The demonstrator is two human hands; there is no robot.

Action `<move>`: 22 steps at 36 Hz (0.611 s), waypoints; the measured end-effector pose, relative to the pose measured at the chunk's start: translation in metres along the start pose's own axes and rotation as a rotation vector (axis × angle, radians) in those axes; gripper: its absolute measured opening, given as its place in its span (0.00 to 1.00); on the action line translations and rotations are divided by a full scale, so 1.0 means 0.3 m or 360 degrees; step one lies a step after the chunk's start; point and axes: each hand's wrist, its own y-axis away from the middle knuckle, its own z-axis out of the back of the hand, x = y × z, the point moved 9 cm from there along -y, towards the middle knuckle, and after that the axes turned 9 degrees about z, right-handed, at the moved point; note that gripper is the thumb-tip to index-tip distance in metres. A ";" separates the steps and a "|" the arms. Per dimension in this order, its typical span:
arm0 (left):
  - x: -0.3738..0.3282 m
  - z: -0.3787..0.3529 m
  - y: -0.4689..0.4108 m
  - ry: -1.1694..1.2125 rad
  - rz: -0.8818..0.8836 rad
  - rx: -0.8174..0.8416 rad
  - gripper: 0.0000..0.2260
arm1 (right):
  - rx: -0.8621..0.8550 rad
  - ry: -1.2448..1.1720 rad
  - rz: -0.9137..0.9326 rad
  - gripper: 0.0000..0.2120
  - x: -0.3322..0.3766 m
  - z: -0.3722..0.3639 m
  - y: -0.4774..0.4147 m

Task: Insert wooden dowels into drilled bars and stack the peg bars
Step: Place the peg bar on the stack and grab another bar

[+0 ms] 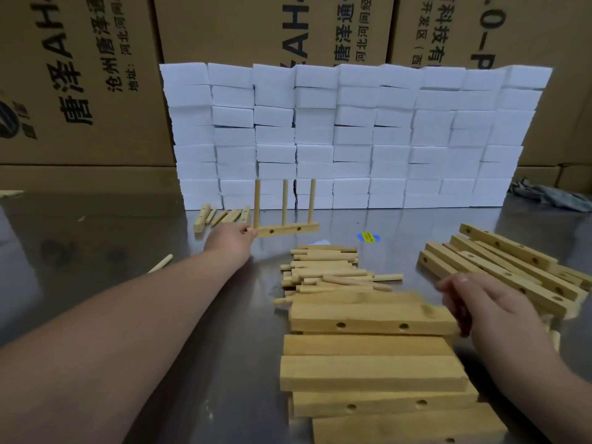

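Peg bar (pixel 288 230), three round dowels upright, pinched by left hand (pixel 232 240) fingers; right hand (pixel 490 306) blurred.

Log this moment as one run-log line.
stage: placing peg bar | left hand: holding end of peg bar, three dowels upright | right hand: at blank bars, blurred | loose dowels: mid-table
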 end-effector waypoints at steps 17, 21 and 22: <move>-0.013 -0.104 -0.051 -0.0202 -0.0152 0.0120 0.17 | -0.0149 -0.0258 -0.0507 0.17 -0.102 -0.021 -0.026; -0.013 -0.106 -0.057 -0.0303 -0.0173 0.0077 0.16 | -0.0126 -0.0137 -0.0458 0.17 -0.107 -0.038 -0.051; -0.014 -0.105 -0.058 -0.0324 -0.0187 0.0066 0.16 | -0.0111 -0.0112 -0.0431 0.17 -0.102 -0.041 -0.050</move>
